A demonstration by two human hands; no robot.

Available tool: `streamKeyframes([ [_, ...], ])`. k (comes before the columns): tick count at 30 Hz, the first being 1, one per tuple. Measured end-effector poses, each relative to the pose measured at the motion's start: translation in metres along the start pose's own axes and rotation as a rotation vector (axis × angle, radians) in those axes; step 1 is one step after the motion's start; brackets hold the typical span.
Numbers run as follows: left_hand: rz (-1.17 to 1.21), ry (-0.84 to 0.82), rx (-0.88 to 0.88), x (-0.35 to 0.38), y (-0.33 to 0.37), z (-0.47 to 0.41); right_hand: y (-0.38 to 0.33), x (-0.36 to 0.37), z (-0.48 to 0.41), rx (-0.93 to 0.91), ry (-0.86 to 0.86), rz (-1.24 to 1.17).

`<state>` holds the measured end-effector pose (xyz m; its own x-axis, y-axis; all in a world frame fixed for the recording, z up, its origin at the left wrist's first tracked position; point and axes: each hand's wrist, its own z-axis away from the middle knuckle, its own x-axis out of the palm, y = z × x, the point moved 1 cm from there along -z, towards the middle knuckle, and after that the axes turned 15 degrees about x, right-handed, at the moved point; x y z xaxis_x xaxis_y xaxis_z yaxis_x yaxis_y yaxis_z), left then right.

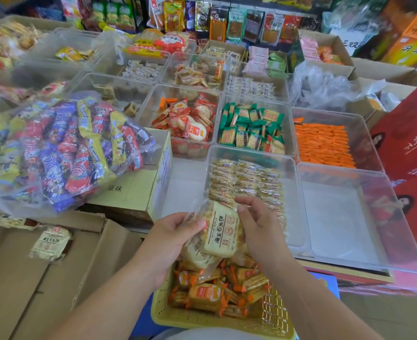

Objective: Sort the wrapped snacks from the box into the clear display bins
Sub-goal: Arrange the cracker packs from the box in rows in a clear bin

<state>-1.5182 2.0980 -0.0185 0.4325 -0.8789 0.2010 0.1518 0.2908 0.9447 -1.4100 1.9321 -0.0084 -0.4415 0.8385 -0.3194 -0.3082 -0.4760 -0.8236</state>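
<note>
The cream cracker packets [223, 230] sit loosely stacked just above the yellow basket [162, 310], so the lower one could slide out and drop among the orange-wrapped snacks [205, 294] in it — the likely cause being a grip that catches mostly slick wrapper. The left hand [175, 239] clasps the stack from the basket's left side, thumb on top, fingers beneath, while the right hand [256, 227] pinches the top packet's right edge — neither hand is free.
</note>
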Motion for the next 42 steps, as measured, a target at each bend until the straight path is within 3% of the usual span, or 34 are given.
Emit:
streamKeyframes([
  [4,-0.018,0.178,0.07,0.001,-0.006,-0.006,0.001,0.006,0.006,-0.123,0.156,0.191],
  [6,-0.058,0.243,0.139,0.004,-0.003,-0.008,-0.001,0.011,0.015,-0.209,0.122,0.285],
  [9,-0.131,0.232,0.23,0.01,0.001,-0.01,-0.004,0.021,0.022,-0.21,0.013,0.342],
  [13,-0.129,0.184,0.266,0.011,0.0,-0.015,-0.007,0.025,0.021,-0.138,-0.093,0.204],
  [17,-0.201,0.063,0.307,0.013,-0.003,-0.014,-0.004,0.02,0.008,-0.111,-0.067,0.1],
  [24,-0.092,0.18,0.175,-0.002,-0.017,-0.027,0.003,-0.002,-0.04,-0.056,0.094,0.115],
  [30,0.156,0.402,0.047,-0.029,-0.019,-0.033,-0.016,-0.011,-0.115,-0.162,0.201,0.443],
  [37,0.196,0.465,0.03,-0.043,-0.025,-0.027,-0.006,0.02,-0.176,-0.163,-0.094,0.965],
  [42,0.269,0.497,0.008,-0.048,-0.024,-0.027,0.004,0.025,-0.182,-0.153,-0.235,1.089],
])
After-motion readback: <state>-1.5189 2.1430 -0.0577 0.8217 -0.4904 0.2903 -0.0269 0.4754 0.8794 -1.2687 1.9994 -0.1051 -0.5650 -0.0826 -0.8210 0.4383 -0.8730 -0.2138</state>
